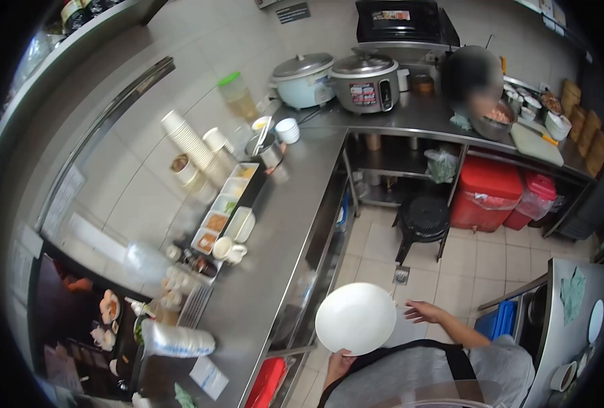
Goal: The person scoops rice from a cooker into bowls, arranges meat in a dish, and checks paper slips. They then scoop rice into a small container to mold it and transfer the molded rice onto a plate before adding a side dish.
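Here, the left hand (341, 364) holds one white dish (356, 319), two cookers (364, 85) beyond.

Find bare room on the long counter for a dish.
Free: the strip of steel counter between the food containers and the front edge, and the patch between the slatted rack and that edge. Crowded: the wall side, with stacked cups, and the far corner, with a blue cooker and a grey cooker.

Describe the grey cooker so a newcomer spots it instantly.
Find the steel counter along the back wall. Two lidded cookers stand side by side on it, left of the co-worker. The grey cooker is the right-hand one, with a label on its front; its neighbour is pale blue.
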Demonstrator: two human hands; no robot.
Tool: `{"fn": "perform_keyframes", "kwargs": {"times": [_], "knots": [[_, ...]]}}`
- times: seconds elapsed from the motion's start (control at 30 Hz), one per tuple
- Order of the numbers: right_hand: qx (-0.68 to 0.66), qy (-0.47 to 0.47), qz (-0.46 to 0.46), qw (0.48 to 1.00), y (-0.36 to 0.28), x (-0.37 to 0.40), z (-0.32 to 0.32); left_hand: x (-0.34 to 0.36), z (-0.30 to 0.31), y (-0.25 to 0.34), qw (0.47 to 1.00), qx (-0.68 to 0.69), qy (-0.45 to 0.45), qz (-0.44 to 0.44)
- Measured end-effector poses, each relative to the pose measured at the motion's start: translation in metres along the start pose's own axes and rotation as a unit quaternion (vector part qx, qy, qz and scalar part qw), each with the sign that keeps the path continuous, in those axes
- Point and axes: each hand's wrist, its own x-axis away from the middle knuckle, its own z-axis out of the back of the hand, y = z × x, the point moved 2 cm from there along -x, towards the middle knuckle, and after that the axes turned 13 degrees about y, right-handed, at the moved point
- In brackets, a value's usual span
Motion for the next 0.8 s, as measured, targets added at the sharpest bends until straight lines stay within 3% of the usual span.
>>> {"fn": "perform_keyframes", "kwargs": {"times": [0.1, 0.2, 0.3, 0.43, 0.67, 0.8], "knots": [[-0.279, -0.051, 0.120, 0.951, -0.092, 0.009, -0.023, 0.027, -0.091, 0.084, 0.992, 0.015, -0.115, -0.058], [-0.305, 0.019, 0.222, 0.926, -0.183, 0.015, -0.008, 0.024, -0.154, 0.157, 0.984, 0.012, -0.163, -0.074], [-0.250, 0.070, 0.299, 0.918, -0.243, -0.011, 0.019, 0.008, -0.215, 0.235, 0.976, 0.024, -0.193, -0.096], [-0.257, 0.173, 0.261, 0.914, -0.295, -0.039, 0.046, -0.049, -0.256, 0.328, 0.973, 0.022, -0.179, -0.147], [-0.188, 0.220, 0.310, 0.905, -0.395, -0.055, 0.083, -0.127, -0.349, 0.471, 0.974, -0.002, -0.116, -0.196], [-0.017, 0.204, 0.404, 0.892, -0.496, -0.068, 0.109, -0.169, -0.396, 0.518, 0.977, 0.008, -0.114, -0.182]]}}
